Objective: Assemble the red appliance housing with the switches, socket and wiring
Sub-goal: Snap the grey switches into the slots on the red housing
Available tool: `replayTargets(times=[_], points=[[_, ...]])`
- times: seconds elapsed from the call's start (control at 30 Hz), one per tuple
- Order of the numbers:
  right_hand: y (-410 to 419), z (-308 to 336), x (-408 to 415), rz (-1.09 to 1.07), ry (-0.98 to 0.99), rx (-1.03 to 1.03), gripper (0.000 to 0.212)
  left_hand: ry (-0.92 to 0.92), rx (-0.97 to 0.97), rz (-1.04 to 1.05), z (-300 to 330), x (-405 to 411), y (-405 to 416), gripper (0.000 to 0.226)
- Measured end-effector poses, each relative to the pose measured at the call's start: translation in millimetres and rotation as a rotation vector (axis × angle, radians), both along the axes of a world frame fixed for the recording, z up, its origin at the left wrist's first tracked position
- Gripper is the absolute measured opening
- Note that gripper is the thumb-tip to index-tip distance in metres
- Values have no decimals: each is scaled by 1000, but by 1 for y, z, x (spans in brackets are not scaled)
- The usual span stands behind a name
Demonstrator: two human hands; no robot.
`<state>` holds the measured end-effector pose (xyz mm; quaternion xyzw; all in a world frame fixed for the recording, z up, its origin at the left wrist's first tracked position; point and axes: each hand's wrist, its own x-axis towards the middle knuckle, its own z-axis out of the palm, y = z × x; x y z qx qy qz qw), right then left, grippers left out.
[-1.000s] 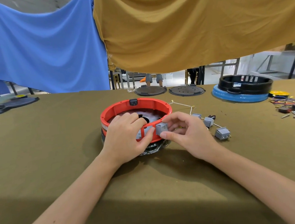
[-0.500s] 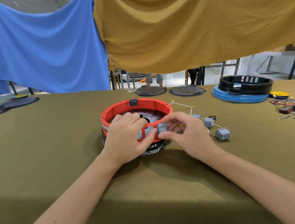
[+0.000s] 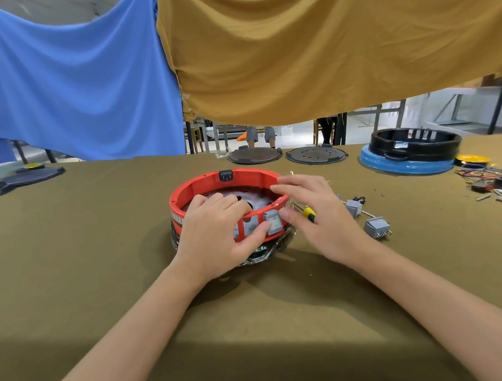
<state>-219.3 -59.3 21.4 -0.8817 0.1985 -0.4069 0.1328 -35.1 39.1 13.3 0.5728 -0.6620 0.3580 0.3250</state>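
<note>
The left hand (image 3: 217, 232) grips the red housing (image 3: 201, 185), its thumb apparently touching the grey switch (image 3: 273, 223); the right hand (image 3: 314, 215) hovers with fingers extended.

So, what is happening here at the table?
A person is fitting switches into a red housing. The left hand grips its near wall, thumb by a grey switch seated in the opening. The right hand is open beside it. Two more switches lie loose on the table.
</note>
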Motion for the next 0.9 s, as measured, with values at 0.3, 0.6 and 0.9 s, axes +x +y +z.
replayTargets(times=[0.3,0.6,0.9], points=[[0,2,1,49,124,-3,28,64,37,-4,2,-1,3,36],[2,6,5,40,102,29,20,97,70,-16,3,0,3,37],[0,3,5,80,115,82,20,101,72,-8,2,0,3,33]])
